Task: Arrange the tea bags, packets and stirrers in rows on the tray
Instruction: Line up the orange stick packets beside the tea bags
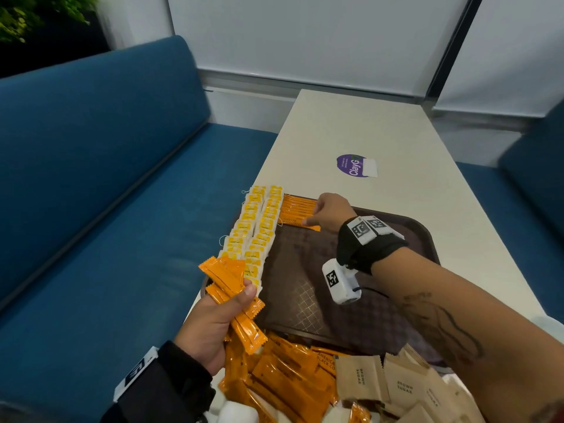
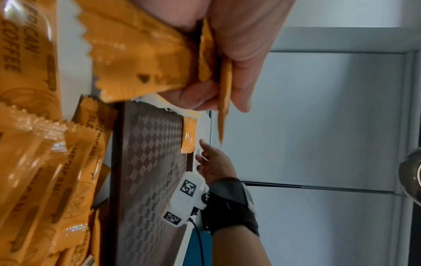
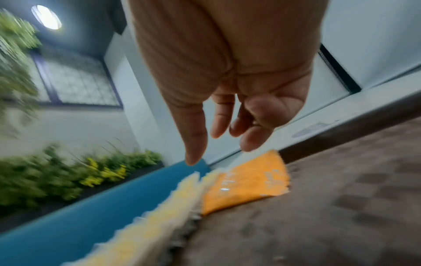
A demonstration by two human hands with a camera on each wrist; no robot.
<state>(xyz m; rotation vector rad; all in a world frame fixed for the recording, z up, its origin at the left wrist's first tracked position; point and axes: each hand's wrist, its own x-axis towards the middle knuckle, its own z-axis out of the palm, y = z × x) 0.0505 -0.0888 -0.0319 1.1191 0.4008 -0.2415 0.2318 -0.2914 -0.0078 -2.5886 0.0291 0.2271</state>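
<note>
Feeding from the left hand (image 1: 210, 326), which grips spare orange coffee packets (image 1: 227, 279), the right hand (image 1: 331, 210) hangs with fingers loose (holding nothing) over the packet row (image 1: 297, 210) at the tray's (image 1: 351, 315) far edge beside the tea bags (image 1: 254, 224).

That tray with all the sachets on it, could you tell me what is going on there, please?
A person is laying sachets in rows on a brown tray. Two rows of yellow tea bags already line its left edge. The right hand, fingers relaxed, is at a started row of orange coffee sticks at the far end. The left hand grips a bunch of coffee sticks. Loose brown sugar packets wait nearby.
</note>
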